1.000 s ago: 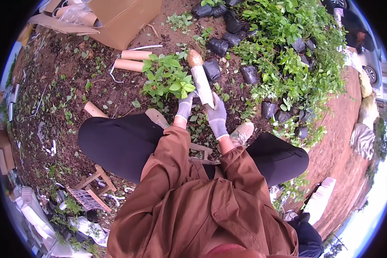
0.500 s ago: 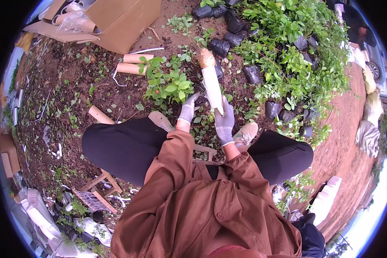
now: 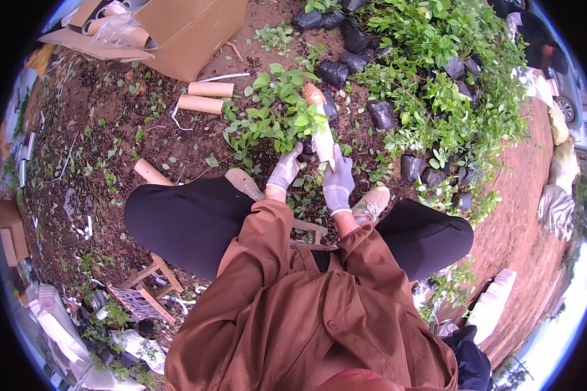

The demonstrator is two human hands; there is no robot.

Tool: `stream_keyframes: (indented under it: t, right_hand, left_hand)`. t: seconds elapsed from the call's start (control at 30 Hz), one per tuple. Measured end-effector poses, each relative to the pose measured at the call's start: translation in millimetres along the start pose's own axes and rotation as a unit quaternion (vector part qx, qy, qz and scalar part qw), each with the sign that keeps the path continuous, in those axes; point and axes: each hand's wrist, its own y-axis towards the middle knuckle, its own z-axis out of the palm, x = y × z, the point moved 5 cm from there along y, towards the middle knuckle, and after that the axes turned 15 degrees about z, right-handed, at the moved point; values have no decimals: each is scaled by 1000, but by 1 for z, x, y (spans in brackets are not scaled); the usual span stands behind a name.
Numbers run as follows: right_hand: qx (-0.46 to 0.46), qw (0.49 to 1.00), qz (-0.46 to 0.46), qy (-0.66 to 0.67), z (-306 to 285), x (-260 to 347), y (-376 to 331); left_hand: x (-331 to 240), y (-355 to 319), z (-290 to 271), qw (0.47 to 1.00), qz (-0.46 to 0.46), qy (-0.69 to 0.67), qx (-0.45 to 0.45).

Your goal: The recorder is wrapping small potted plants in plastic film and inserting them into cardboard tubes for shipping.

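My left hand (image 3: 285,171), in a grey-white glove, closes round the small black bag (image 3: 306,150) at the base of a leafy green seedling (image 3: 275,107). The plant stands out from the hand, some leaves overlapping a white roll (image 3: 323,142). That roll looks like plastic film with a tan core end (image 3: 314,95) at its far tip. My gloved right hand (image 3: 339,180) grips the roll's near end. The bag and the roll are side by side, seemingly touching; leaves and fingers hide part of the contact.
Many black-bagged seedlings (image 3: 437,72) cover the ground at the far right. Cardboard tubes (image 3: 201,104) lie to the left, with another tube (image 3: 152,173) nearer my knee. An open cardboard box (image 3: 189,36) stands at the far left. A small wooden stool (image 3: 149,290) sits behind on the left.
The seedling has swung up and to the right, so its leaves now cross the white roll. My left hand has shifted slightly right; the roll remains in my right hand.
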Motion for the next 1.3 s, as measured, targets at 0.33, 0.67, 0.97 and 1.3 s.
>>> stream_keyframes:
  t: [0.33, 0.67, 0.97, 1.3]
  right_hand:
    - [21, 1000, -19, -6, 7, -3, -2]
    - [-13, 999, 29, 19, -4, -23, 13]
    - [74, 994, 0, -75, 21, -23, 14]
    - [91, 995, 27, -16, 39, -29, 15]
  left_hand:
    - [-7, -5, 8, 970, -26, 210, -117]
    - [38, 27, -61, 927, 157, 339, -45]
    - [12, 5, -32, 981, -43, 117, -148]
    - [-10, 8, -11, 966, -93, 185, -154]
